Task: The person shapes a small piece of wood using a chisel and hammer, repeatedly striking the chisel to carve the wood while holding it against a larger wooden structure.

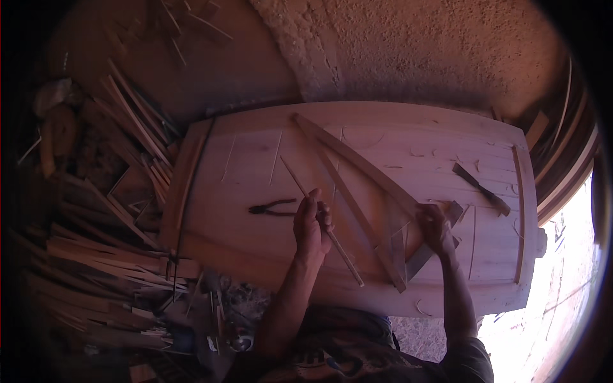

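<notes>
My left hand (311,226) is closed around a thin pale wooden strip (287,167), held diagonally over a broad wooden panel (217,230). My right hand (435,226) has its fingers curled at the lower right end of a long wooden batten (357,153) and appears to grip it. Crossed battens (345,198) and darker short pieces (421,258) lie beneath and around it. Pliers (271,207) rest with handles spread to the left of my left hand. A dark flat tool (479,187), perhaps a chisel, lies at the panel's right, among small shavings.
Heaps of loose wooden strips (108,255) crowd the left side and lower left. More long boards (562,159) stand at the right beside a bright sunlit area (530,332). A rough earthen wall (415,51) rises behind the panel. A strap (198,153) crosses the panel's left end.
</notes>
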Action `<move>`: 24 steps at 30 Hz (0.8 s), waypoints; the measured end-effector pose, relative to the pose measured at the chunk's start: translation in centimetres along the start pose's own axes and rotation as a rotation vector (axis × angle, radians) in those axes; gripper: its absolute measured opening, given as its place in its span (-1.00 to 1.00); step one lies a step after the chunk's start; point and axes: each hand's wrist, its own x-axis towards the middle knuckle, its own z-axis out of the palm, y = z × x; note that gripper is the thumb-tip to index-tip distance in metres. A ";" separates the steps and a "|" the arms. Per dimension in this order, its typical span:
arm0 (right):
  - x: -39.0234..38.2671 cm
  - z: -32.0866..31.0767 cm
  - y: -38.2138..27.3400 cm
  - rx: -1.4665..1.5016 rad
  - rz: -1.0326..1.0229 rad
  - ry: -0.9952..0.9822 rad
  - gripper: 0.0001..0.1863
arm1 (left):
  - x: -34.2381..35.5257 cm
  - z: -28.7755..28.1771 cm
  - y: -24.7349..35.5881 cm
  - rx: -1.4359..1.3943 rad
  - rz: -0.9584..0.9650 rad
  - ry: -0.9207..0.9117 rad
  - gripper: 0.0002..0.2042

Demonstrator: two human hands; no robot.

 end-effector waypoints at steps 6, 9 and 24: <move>3.9 -15.3 20.7 -1.179 0.774 -0.060 -0.24 | 1.0 -7.0 3.8 -0.139 0.099 0.154 -0.64; 4.5 -15.3 21.0 -1.067 0.851 -0.206 -0.55 | -0.8 -9.3 5.6 -0.131 0.199 0.196 -0.60; 3.7 7.2 -5.0 0.631 0.701 0.118 -0.59 | -6.9 -14.5 11.3 -0.206 0.463 0.265 -0.59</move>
